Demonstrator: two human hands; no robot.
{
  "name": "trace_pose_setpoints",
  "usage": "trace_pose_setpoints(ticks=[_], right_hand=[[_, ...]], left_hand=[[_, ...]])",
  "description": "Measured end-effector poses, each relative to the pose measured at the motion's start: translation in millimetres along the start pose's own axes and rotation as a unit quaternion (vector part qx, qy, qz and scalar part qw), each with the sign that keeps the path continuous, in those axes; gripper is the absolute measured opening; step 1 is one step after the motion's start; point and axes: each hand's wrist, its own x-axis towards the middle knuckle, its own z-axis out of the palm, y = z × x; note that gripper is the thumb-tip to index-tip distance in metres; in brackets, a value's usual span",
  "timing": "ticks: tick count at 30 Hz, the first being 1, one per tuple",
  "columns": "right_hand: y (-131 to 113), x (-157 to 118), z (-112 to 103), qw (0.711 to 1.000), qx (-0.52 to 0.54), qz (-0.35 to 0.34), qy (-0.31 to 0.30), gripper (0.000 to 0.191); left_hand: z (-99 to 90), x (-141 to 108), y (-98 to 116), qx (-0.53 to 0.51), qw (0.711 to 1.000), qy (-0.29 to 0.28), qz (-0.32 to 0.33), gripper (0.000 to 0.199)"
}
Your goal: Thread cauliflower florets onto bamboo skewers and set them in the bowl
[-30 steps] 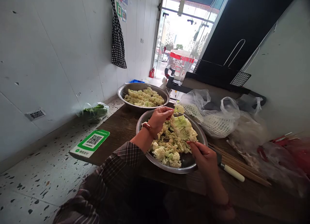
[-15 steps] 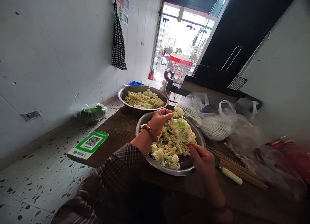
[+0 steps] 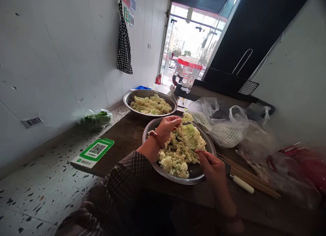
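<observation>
My left hand (image 3: 166,129) pinches a pale cauliflower floret (image 3: 187,118) above the far side of a metal basin (image 3: 150,125). Heaped in that basin are more cauliflower pieces (image 3: 178,166). My right hand (image 3: 211,164) is closed in a pinch over the basin's right side, its fingertips by the cauliflower. Whatever it grips is too thin or hidden to make out. Right of the basin lie a bundle of thin wooden skewers (image 3: 254,181) and a knife with a cream handle (image 3: 243,184).
A second metal basin (image 3: 127,102) with cauliflower stands behind on the dark wooden table (image 3: 119,140). Plastic bags (image 3: 229,127) crowd the right side. A green QR-code card (image 3: 95,151) lies at the left corner. Bagged greens (image 3: 96,118) sit beyond the table's left edge.
Both hands keep almost the same place and grip. The floret in my left hand looks slightly turned or tipped lower.
</observation>
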Motion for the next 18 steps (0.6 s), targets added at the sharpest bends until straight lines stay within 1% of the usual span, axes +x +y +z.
trace_pose_setpoints(ticks=[4,7,14,18], right_hand=[[3.4,0.6,-1.2,1.000,0.020,0.011,-0.019,0.044],[3.5,0.5,-1.4,0.999,0.027,0.017,-0.021,0.044],[0.6,1.0,-1.4,0.999,0.026,0.017,-0.022,0.041],[-0.7,0.5,-2.7,0.999,0.021,0.018,-0.023,0.040]], left_hand=[[-0.2,1.7,-0.9,-0.019,0.999,-0.012,0.031,0.022],[-0.5,2.7,-1.9,-0.022,0.999,-0.015,0.045,0.021],[-2.0,4.3,-3.2,-0.021,0.999,-0.023,0.036,0.021],[-3.9,5.6,-2.3,-0.007,0.999,-0.041,0.019,0.019]])
